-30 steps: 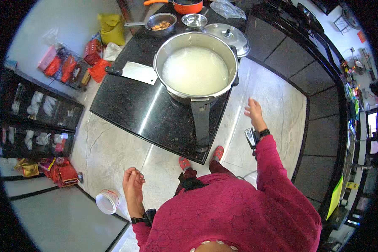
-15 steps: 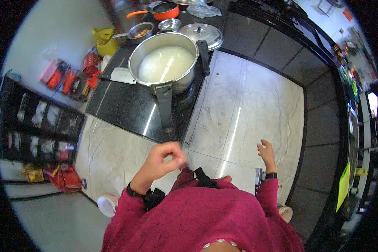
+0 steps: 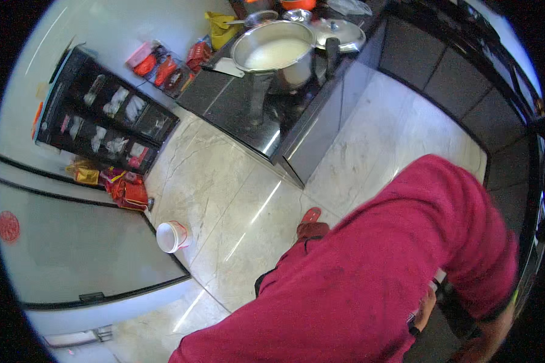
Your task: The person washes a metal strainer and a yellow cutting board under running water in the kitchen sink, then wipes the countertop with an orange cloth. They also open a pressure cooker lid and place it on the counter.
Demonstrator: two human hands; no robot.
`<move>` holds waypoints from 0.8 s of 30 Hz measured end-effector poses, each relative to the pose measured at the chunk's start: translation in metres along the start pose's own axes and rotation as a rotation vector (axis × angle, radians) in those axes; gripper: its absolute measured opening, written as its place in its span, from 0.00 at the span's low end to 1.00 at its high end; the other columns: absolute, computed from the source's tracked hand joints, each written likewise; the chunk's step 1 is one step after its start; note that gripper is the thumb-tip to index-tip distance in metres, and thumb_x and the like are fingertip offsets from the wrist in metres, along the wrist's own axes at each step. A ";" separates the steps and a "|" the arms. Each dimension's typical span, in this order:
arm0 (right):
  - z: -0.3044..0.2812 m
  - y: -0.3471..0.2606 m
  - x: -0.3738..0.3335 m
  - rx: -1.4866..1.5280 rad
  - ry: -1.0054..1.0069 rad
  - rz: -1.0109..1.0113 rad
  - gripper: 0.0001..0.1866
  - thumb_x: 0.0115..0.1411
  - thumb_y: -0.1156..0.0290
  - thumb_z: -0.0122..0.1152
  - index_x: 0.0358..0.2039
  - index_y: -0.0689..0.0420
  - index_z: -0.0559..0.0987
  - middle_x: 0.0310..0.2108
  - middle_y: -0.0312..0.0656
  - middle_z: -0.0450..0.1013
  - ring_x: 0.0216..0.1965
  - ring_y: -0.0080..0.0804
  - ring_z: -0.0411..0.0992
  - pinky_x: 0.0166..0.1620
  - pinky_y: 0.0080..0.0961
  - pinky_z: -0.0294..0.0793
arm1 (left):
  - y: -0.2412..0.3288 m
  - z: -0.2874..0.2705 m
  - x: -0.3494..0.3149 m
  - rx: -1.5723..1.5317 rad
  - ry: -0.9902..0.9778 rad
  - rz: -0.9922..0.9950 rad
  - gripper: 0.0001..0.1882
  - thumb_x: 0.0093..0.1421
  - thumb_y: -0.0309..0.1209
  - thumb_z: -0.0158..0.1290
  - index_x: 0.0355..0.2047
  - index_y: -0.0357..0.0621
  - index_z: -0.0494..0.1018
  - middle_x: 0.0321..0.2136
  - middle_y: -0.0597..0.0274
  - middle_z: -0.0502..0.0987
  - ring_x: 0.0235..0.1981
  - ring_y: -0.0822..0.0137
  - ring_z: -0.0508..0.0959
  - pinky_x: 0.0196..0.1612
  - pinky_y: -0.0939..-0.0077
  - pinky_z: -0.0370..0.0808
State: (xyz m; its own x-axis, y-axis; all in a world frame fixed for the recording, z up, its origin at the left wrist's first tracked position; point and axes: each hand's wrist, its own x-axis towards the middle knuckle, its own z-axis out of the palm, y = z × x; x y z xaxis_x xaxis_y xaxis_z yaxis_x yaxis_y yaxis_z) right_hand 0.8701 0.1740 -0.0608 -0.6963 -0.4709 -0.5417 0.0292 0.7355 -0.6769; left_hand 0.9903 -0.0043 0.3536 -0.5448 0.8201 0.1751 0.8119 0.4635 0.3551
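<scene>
My body leans over to the right. A magenta-sleeved arm, which looks to be my left, bends across the right side. My left hand (image 3: 489, 340) is blurred at the lower right, beyond a dark wristband, with its fingers unclear. Close to it, my right hand (image 3: 428, 307), with a dark band at the wrist, is partly covered by the sleeve. What either hand touches cannot be made out. A small whitish object (image 3: 440, 277) shows near the right hand's fingers. Far from both hands, a large metal pot (image 3: 295, 74) with pale contents stands on the black counter (image 3: 229, 103).
Behind the pot lie a metal lid (image 3: 340, 37) and smaller pans. A white bucket (image 3: 172, 237) stands on the floor at left. A black rack (image 3: 72, 124) and red bags (image 3: 129, 190) line the left wall. Dark cabinets (image 3: 448, 72) run along the right.
My torso has swung and bent to the right. My left hand has gone from before my waist to the lower right; the right hand sits lower. The pot appears farther away.
</scene>
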 end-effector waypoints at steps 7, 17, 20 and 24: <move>-0.034 0.016 -0.003 0.089 0.078 0.037 0.21 0.55 0.64 0.58 0.47 0.61 0.71 0.37 0.40 0.72 0.29 0.24 0.71 0.28 0.19 0.70 | -0.005 -0.015 0.034 -0.108 -0.045 0.050 0.14 0.51 0.40 0.53 0.36 0.49 0.77 0.33 0.57 0.78 0.38 0.59 0.76 0.38 0.60 0.73; -0.077 -0.037 0.010 0.242 0.251 0.102 0.20 0.56 0.65 0.58 0.47 0.61 0.71 0.36 0.40 0.72 0.28 0.23 0.71 0.28 0.18 0.70 | -0.129 -0.059 -0.010 -0.227 -0.050 -0.086 0.12 0.49 0.32 0.53 0.34 0.46 0.77 0.31 0.55 0.78 0.36 0.57 0.77 0.36 0.57 0.73; -0.091 -0.116 0.049 0.325 0.306 -0.004 0.20 0.56 0.65 0.58 0.47 0.61 0.71 0.36 0.40 0.72 0.28 0.23 0.70 0.27 0.18 0.70 | -0.226 -0.042 -0.037 -0.007 0.220 -0.081 0.10 0.41 0.34 0.57 0.24 0.43 0.76 0.25 0.56 0.77 0.29 0.52 0.78 0.28 0.55 0.74; -0.121 -0.248 0.112 0.565 0.429 -0.240 0.16 0.60 0.68 0.52 0.47 0.62 0.71 0.40 0.39 0.72 0.31 0.25 0.73 0.32 0.19 0.74 | -0.340 0.011 -0.113 -0.519 0.380 -0.511 0.10 0.47 0.29 0.56 0.31 0.41 0.73 0.27 0.59 0.76 0.30 0.63 0.76 0.34 0.70 0.72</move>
State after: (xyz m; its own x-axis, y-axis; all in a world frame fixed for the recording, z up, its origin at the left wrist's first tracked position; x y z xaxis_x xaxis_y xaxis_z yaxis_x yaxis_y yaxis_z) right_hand 0.6982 -0.0017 0.1066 -0.9451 -0.2704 -0.1837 0.1252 0.2197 -0.9675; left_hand 0.7786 -0.2511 0.2031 -0.9304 0.3374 0.1429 0.2949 0.4580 0.8386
